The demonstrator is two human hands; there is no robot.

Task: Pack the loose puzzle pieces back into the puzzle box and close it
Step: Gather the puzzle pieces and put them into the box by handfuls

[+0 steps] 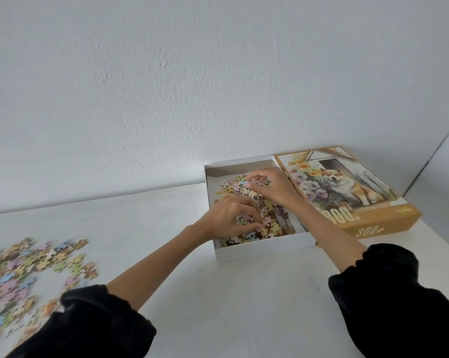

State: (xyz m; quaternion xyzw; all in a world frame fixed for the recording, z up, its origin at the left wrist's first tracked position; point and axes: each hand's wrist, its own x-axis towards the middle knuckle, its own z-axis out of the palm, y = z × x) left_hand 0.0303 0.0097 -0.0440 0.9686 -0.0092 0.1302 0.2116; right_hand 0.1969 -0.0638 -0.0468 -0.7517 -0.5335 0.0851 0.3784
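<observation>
Loose pieces point(24, 275) sit far left on the table point(218, 306) — left hand point(231, 218) is the nearer one. It and the right hand point(272, 187) are both curled over the pile point(271, 220) in the box point(264, 248), grip unclear — lid point(360, 192) lies just right.

Both forearms are reaching forward, bare below pushed-up black sleeves point(102, 324), and drawing close together at the hands. The left hand point(228, 218), palm down, is curling fingers and thumb round puzzle pieces point(268, 220). The right hand point(272, 188), just beyond it, is pinching pieces with bent fingertips.
</observation>
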